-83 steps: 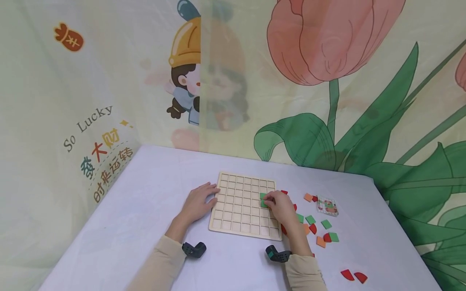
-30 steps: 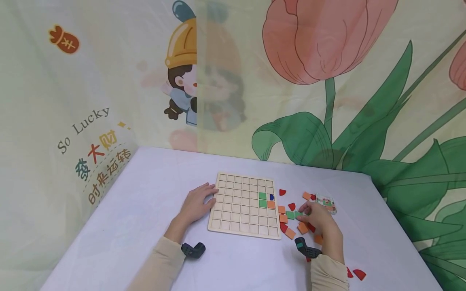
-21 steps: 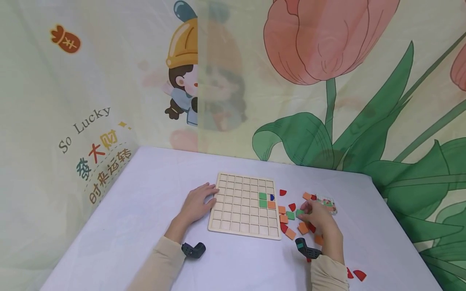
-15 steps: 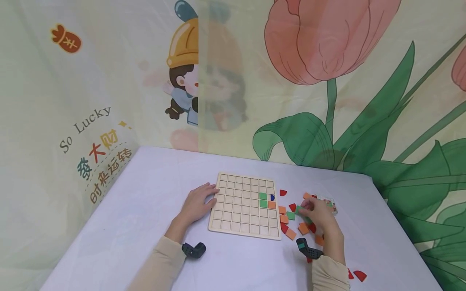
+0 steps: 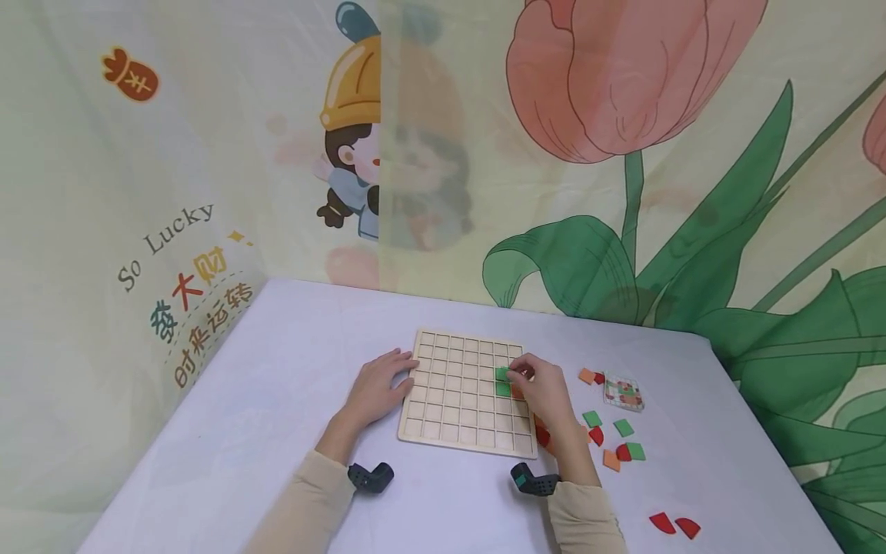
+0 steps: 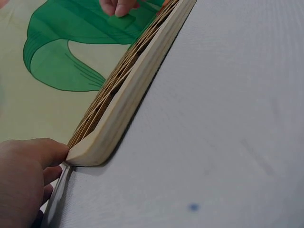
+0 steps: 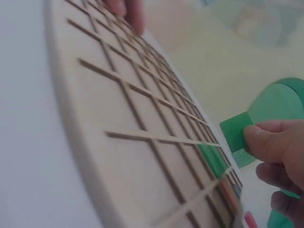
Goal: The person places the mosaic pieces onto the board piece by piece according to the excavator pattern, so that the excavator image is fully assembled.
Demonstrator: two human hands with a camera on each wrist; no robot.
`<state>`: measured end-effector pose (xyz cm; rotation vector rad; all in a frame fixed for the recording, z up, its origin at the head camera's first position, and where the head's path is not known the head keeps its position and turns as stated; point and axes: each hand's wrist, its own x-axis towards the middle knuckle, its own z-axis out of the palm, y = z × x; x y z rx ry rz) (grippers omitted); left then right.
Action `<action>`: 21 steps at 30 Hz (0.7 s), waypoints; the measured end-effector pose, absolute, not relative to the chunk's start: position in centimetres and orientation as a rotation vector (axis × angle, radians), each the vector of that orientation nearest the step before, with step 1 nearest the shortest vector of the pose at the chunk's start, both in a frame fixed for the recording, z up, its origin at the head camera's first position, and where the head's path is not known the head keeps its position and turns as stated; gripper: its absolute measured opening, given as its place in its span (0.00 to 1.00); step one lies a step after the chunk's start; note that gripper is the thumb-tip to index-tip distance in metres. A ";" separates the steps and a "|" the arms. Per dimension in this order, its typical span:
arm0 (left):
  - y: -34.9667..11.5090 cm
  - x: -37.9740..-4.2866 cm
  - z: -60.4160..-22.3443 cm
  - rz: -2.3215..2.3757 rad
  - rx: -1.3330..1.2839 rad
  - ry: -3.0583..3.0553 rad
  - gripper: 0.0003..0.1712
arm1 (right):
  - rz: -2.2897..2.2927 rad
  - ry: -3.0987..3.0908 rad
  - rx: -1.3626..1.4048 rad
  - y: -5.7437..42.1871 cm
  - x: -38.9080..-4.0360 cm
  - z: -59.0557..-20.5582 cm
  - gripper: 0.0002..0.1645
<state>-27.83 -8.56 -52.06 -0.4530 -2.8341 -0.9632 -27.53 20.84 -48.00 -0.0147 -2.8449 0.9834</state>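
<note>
My right hand [image 5: 544, 388] is over the right side of a wooden grid board [image 5: 443, 394]. Between thumb and fingers it pinches a green square tile [image 7: 234, 132], tilted above the board in the right wrist view. Green tiles [image 5: 503, 389] lie in cells under the fingertips, beside an orange tile [image 5: 517, 392] partly covered by the hand. My left hand [image 5: 377, 388] rests at the board's left edge with fingers extended. In the left wrist view its thumb [image 6: 54, 152] touches the board's corner.
Loose green tiles [image 5: 623, 427], orange tiles [image 5: 611, 461] and red quarter-round pieces [image 5: 597, 436] lie right of the board; some are behind my right arm. A patterned card [image 5: 624, 392] lies farther right. Two red pieces [image 5: 662, 523] sit near the front right.
My right hand took a green tile from the loose pieces and carried it left to the board. It now hides the blue piece there. The left hand has stayed at the board's edge.
</note>
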 end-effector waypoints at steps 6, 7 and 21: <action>-8.6 -27.9 -52.1 -0.979 -0.454 -2.825 0.21 | 0.964 -2.884 0.094 19.1 -27.7 -49.0 0.05; -8.6 -27.9 -52.2 -0.979 -0.449 -2.825 0.21 | 0.962 -2.895 0.102 19.0 -27.7 -49.0 0.05; -8.8 -27.9 -52.2 -0.977 -0.466 -2.806 0.20 | 0.780 -2.989 0.099 17.2 -28.0 -49.1 0.06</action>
